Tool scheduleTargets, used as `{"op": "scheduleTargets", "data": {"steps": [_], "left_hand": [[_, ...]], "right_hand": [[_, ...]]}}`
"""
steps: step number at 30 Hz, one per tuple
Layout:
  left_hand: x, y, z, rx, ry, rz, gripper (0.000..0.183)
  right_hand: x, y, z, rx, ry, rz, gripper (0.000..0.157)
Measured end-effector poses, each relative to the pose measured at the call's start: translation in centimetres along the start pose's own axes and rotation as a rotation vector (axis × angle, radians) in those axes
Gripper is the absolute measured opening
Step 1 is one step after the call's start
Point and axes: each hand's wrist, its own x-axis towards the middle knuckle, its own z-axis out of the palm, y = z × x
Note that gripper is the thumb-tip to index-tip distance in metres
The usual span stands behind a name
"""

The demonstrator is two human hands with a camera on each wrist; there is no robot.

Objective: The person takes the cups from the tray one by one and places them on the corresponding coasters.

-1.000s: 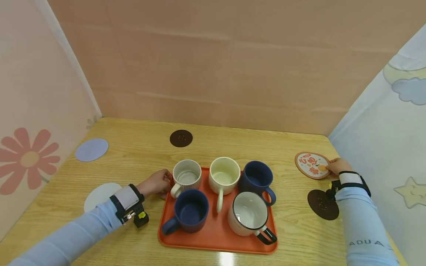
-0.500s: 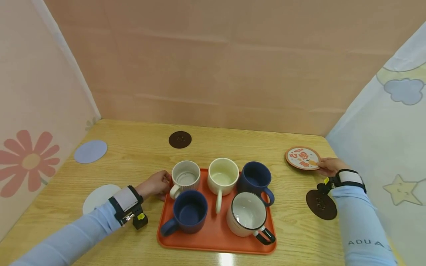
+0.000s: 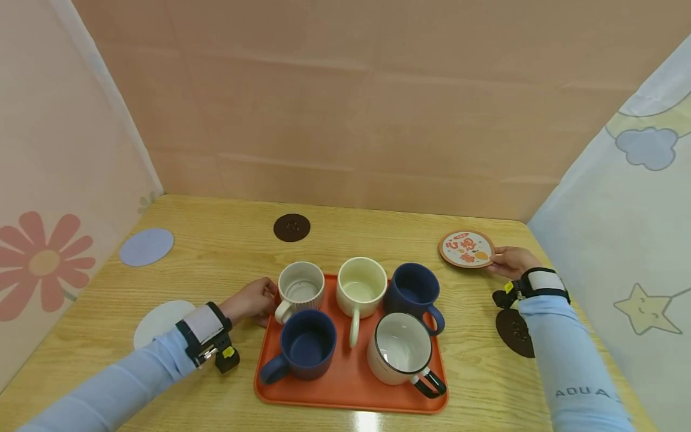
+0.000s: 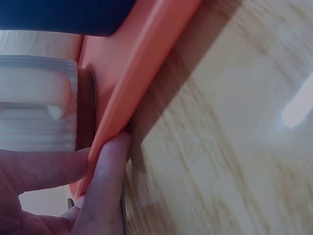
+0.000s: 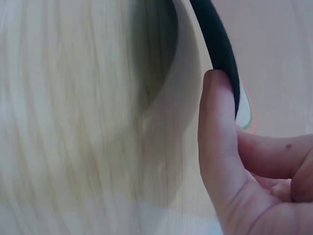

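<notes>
My left hand [image 3: 252, 302] pinches the left rim of an orange tray [image 3: 345, 383], with thumb and finger on either side of the edge in the left wrist view. Closest to it on the tray is a white ribbed cup [image 3: 302, 288]. A navy mug [image 3: 308, 345], a cream mug [image 3: 361, 287], another navy mug [image 3: 414, 289] and a white mug [image 3: 402, 348] with black rim and handle share the tray. At the right, my right hand [image 3: 513, 262] pinches the near edge of a round orange-rimmed coaster [image 3: 461, 247]. Its dark underside [image 5: 212, 34] tilts above the table, casting a shadow.
Dark brown round coasters lie at the back, the brown coaster [image 3: 291, 227], and under the right forearm, the partly covered coaster [image 3: 513, 333]. Farther left are a lilac disc [image 3: 147, 246] and a white disc [image 3: 162, 321]. Cloth walls [image 3: 345, 108] enclose the wooden table.
My right hand has carried the orange-rimmed coaster leftward and slightly back, off the spot by the brown coaster. My left hand and the tray with its mugs have stayed put.
</notes>
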Motion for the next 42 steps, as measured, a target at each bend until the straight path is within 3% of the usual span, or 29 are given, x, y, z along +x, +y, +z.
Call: {"op": "scheduleTargets", "data": {"steps": [7, 17, 23, 34, 42], "left_hand": [[0.2, -0.2, 0.0, -0.034, -0.010, 0.009, 0.035], [-0.1, -0.1, -0.1, -0.026, -0.014, 0.017, 0.035], [0.0, -0.2, -0.2, -0.030, -0.007, 0.004, 0.036], [-0.1, -0.3, -0.1, -0.016, -0.001, -0.004, 0.033], [-0.1, -0.2, -0.1, -0.017, 0.003, -0.020, 0.030]], "right_hand": [[0.2, -0.5, 2.7, -0.075, 0.016, -0.026, 0.056], [1.1, -0.6, 5.2, -0.026, 0.028, -0.031, 0.059], [1.6, -0.6, 6.1, 0.015, 0.005, -0.032, 0.060], [1.9, -1.1, 7.7, -0.026, 0.028, -0.083, 0.058], [2.5, -1.4, 8.5, 0.066, -0.034, -0.071, 0.059]]}}
